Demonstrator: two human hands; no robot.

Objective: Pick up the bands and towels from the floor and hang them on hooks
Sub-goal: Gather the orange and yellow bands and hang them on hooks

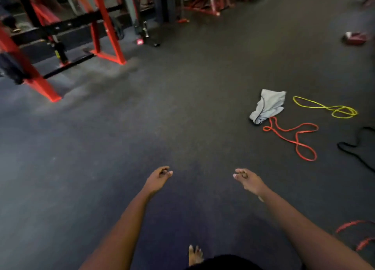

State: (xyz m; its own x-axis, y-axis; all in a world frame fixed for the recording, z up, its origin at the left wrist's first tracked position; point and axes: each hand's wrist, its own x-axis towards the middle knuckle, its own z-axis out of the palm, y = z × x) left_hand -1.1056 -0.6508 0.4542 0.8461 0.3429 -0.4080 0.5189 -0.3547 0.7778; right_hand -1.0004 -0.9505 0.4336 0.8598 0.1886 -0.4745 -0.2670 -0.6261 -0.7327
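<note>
A crumpled grey towel [267,106] lies on the dark gym floor to the right. An orange-red band [292,136] curls just below it, one end touching the towel. A yellow band [326,107] lies right of the towel, and a black band [357,148] runs along the right edge. My left hand [158,178] and my right hand [246,178] hang out in front of me above bare floor, fingers loosely curled, holding nothing. Both hands are well short of the towel and bands.
A red and black steel rack [60,40] stands at the upper left. More red frames [207,1] stand at the back. A red and white object [355,38] lies far right. Another red band [357,235] shows at the lower right. My bare foot [194,255] is below.
</note>
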